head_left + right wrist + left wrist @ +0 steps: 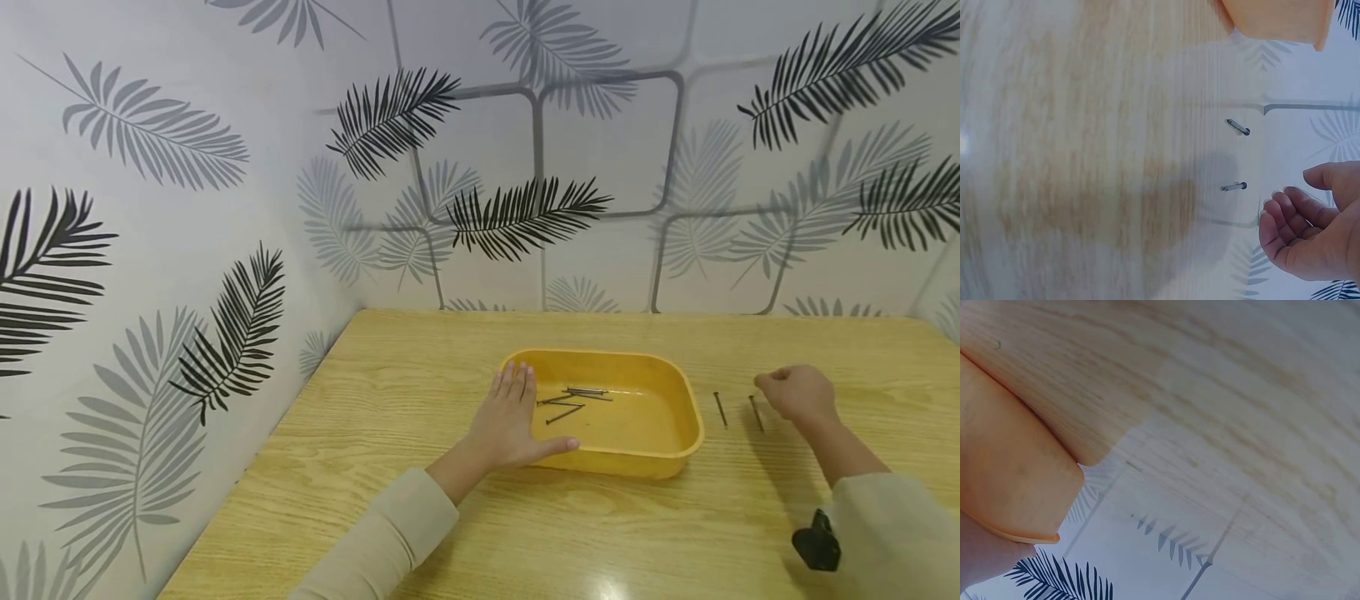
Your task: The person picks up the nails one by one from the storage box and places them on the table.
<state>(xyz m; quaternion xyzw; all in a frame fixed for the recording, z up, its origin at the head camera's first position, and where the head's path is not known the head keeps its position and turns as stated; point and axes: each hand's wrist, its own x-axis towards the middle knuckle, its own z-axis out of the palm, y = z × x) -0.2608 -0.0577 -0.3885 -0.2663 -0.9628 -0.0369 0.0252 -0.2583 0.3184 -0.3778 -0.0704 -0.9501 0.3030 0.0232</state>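
A yellow plastic tray point(615, 463) stands on the table, with several nails point(564, 414) lying in its left half. My left hand point(504, 427) rests on the tray's left end, fingers straight over the rim and thumb along the front edge. In the left wrist view, a sliver of that hand point(988, 556) shows against the tray's side point(1016, 450). Two nails, one nearer the tray point(720, 409) and one farther right point(756, 412), lie on the table. Just beyond the farther nail point(1234, 187) hovers my right hand point(1310, 228), fingers loosely curled, thumb apart, nothing between them.
The wood-grain table point(337, 442) meets a leaf-patterned wall point(480, 275) behind the tray and another wall on the left point(150, 275). A small black object point(817, 542) is by the right sleeve.
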